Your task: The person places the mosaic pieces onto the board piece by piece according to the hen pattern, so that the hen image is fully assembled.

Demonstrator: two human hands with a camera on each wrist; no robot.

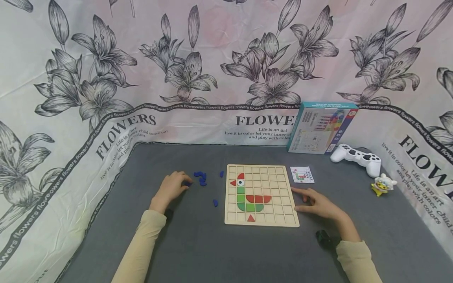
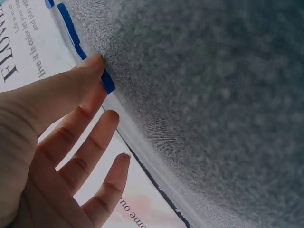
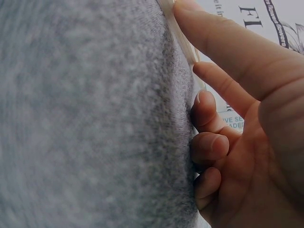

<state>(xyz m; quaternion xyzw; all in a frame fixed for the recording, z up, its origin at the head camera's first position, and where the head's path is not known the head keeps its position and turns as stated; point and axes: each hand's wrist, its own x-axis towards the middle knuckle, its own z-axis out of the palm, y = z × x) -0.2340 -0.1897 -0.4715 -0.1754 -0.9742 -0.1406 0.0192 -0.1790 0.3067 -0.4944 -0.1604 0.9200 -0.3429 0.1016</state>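
My left hand (image 1: 173, 186) is left of the board and pinches a small dark-blue piece (image 2: 108, 81) between thumb and index finger, low over the grey table. Its other fingers are spread in the left wrist view. Several blue curved pieces (image 1: 200, 175) lie just right of it. The wooden grid board (image 1: 283, 218) carries red and green pieces forming a bird, with a round eye piece (image 1: 240, 182) and a red triangle (image 1: 251, 218) at the bottom. My right hand (image 1: 316, 202) touches the board's right edge with index fingertip and thumb; its other fingers are bent.
A pattern card (image 1: 302, 175) lies right of the board. Behind it stands a colourful box (image 1: 315, 127). A white game controller (image 1: 357, 156) and a small yellow-and-white figurine (image 1: 382, 184) are at the right. Single blue pieces (image 1: 215, 203) lie between the left hand and the board.
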